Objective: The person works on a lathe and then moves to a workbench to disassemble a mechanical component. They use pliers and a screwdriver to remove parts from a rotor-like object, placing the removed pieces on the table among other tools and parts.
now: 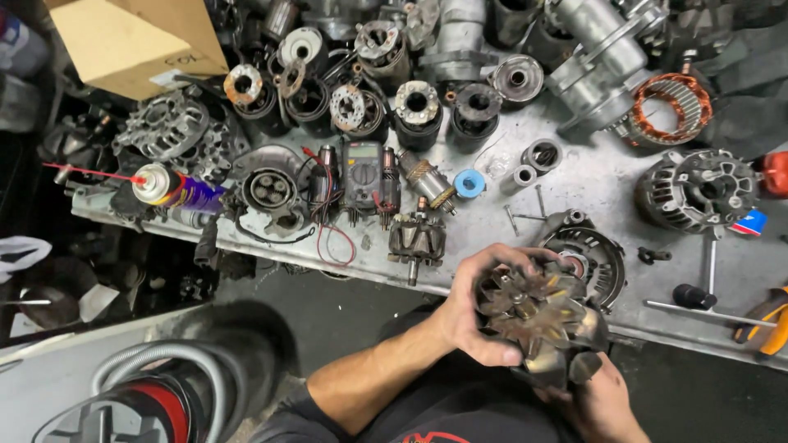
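Left hand (472, 316) curls its fingers (492, 256) in a grasp; right hand (603, 394) cups below.

Rotor (542, 316) sitting between both hands, before the surface (591, 189); multimeter (361, 174) lying left of it; spray can (168, 187) lying farther left; stator (673, 107) resting behind right.

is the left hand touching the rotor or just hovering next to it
Touching. The head view shows the left hand wrapped around the rotor, its fingers lying on the claw poles with no gap.
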